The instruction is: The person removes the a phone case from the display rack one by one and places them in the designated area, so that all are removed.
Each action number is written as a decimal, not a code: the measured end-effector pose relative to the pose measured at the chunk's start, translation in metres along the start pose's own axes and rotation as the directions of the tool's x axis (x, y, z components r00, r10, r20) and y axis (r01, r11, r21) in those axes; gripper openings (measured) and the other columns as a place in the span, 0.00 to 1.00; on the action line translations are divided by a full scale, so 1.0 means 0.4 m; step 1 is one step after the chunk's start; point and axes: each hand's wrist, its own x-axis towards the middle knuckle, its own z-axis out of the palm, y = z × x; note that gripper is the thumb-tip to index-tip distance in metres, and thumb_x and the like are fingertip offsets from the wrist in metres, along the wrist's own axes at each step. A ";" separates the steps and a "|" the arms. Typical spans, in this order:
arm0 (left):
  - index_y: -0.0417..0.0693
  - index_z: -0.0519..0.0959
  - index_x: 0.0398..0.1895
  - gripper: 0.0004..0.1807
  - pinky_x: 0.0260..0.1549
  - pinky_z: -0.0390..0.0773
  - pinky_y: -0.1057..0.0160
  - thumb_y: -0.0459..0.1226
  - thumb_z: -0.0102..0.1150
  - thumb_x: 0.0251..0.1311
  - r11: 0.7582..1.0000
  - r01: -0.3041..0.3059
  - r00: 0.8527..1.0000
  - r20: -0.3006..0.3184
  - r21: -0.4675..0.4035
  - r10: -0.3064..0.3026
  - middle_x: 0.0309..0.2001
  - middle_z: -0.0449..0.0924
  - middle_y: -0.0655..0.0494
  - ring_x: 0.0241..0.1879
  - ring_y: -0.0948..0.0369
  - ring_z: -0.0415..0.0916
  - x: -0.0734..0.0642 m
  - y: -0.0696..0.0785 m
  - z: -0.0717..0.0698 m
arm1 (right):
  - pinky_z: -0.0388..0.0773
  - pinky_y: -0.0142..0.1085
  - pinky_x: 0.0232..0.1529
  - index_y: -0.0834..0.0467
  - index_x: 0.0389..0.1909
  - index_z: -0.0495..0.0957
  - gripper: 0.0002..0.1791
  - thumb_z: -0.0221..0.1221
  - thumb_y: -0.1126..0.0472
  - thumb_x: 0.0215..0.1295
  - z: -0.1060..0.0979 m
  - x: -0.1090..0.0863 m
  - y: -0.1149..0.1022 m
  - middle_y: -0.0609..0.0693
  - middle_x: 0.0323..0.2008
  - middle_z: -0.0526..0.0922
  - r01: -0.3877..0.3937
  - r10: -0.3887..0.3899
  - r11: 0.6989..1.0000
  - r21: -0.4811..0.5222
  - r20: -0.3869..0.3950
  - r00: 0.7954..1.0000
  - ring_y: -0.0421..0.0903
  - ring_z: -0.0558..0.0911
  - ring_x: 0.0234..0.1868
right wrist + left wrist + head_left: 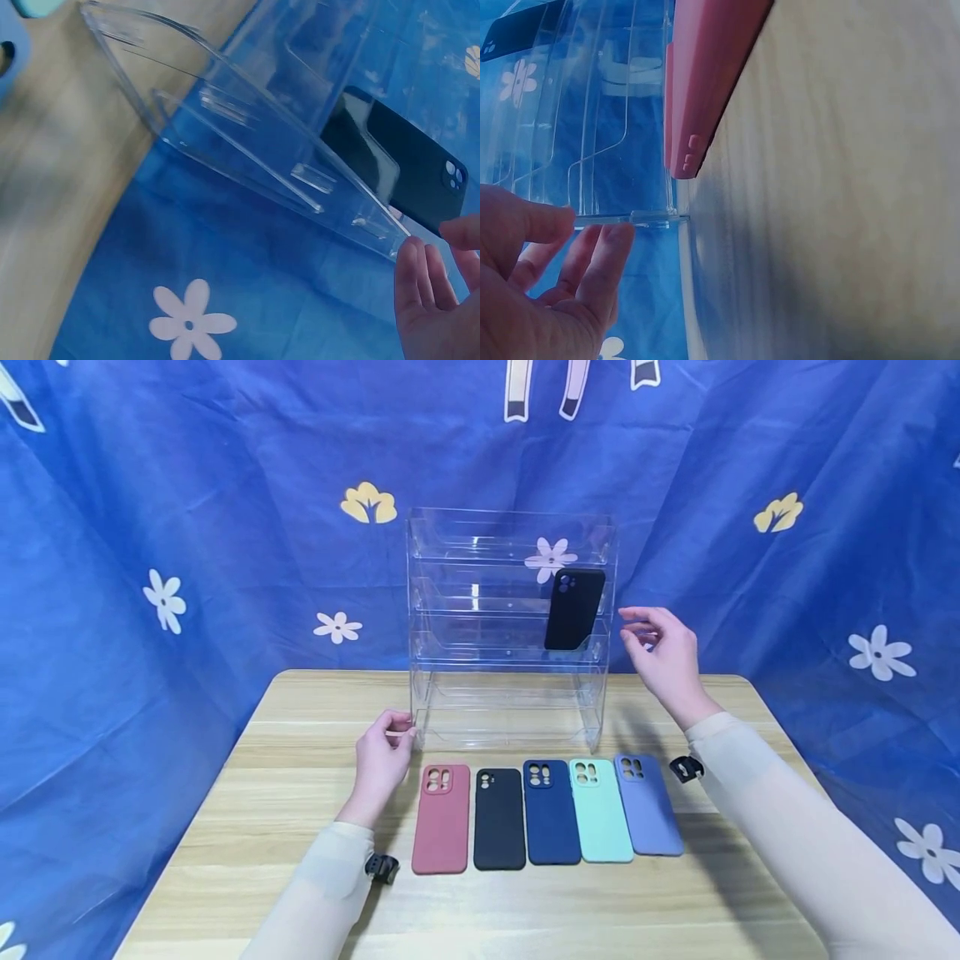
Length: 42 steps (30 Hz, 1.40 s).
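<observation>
A clear acrylic tiered display rack [510, 718] stands at the back of the table. My left hand [384, 758] pinches its lower left side panel between thumb and fingers; the left wrist view shows the panel edge [604, 220] between them. Leaning in a middle tier at the right is a black phone case [575, 610]. Just beside the rack's right side is my right hand [666, 656], its fingers [409, 277] loosely bent and holding nothing. In the right wrist view its fingertips come close to the panel edge; whether they touch, I cannot tell.
Before the rack lie a pink phone case [441, 822], a black one [499, 822], a navy case [552, 818], a mint case [603, 814] and a lavender case [651, 810] in a row. A blue patterned curtain [247, 527] hangs behind the wooden table [255, 827].
</observation>
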 end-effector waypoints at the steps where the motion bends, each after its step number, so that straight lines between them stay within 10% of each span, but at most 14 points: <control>1: 0.43 0.82 0.51 0.11 0.33 0.82 0.76 0.30 0.63 0.67 1.000 0.001 1.000 0.000 0.000 -0.001 0.45 0.87 0.44 0.39 0.50 0.86 0.000 0.001 0.000 | 0.86 0.31 0.47 0.57 0.53 0.86 0.14 0.65 0.68 0.67 0.002 0.008 -0.004 0.51 0.50 0.87 0.005 -0.005 1.000 0.004 -0.006 1.000 0.46 0.88 0.46; 23: 0.43 0.83 0.50 0.11 0.35 0.84 0.72 0.29 0.64 0.66 1.000 -0.008 1.000 -0.012 0.000 0.008 0.45 0.87 0.45 0.38 0.50 0.86 -0.002 0.003 -0.002 | 0.87 0.44 0.54 0.61 0.61 0.82 0.22 0.65 0.72 0.65 0.037 0.134 -0.043 0.58 0.59 0.81 0.144 -0.143 0.989 -0.023 0.024 0.989 0.50 0.83 0.52; 42: 0.41 0.82 0.53 0.13 0.35 0.83 0.73 0.28 0.63 0.66 1.000 0.006 1.000 0.012 -0.002 -0.006 0.46 0.86 0.44 0.39 0.50 0.86 -0.004 0.005 -0.006 | 0.83 0.25 0.46 0.58 0.48 0.87 0.10 0.68 0.64 0.67 0.030 0.139 -0.050 0.52 0.42 0.88 0.110 -0.110 0.993 -0.045 0.001 0.994 0.41 0.86 0.39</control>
